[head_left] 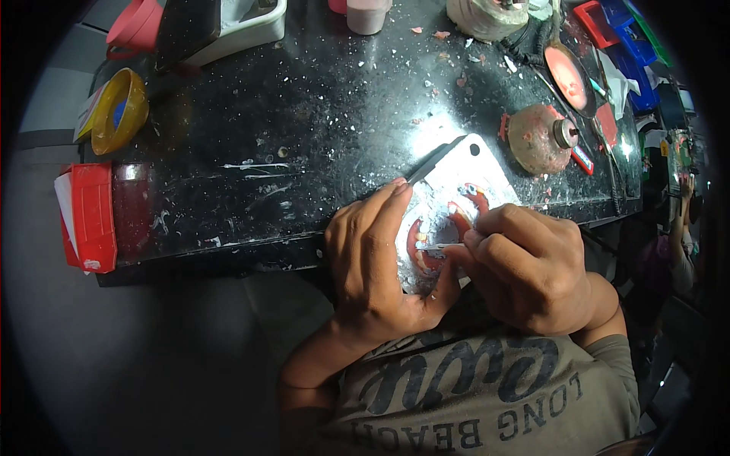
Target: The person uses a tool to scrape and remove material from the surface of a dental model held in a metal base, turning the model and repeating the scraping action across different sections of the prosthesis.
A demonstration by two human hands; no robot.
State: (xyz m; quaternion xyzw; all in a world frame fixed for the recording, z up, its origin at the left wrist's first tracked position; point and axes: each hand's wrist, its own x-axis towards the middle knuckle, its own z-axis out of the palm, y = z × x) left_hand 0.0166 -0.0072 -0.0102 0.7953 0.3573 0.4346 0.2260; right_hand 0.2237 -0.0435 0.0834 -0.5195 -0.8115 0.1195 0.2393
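My left hand [372,258] steadies a white board [493,173] with a round hole near its far corner, held at the table's front edge. On the board sits rough white plaster-like material with pink denture pieces in it. One curved denture [417,257] with cream teeth lies by my left fingers. Other pink pieces [477,199] lie farther over, partly covered by my right hand [532,266]. My right hand pinches a thin metallic tool [439,246], its tip at the left denture. Most of its handle is hidden by the fingers.
A glass spirit burner [536,140] and a pan of pink wax [566,76] stand at the right. A yellow bowl [137,125] and red box [95,220] sit on the left. White crumbs litter the black table [205,190]. A white tray [266,30] stands far left.
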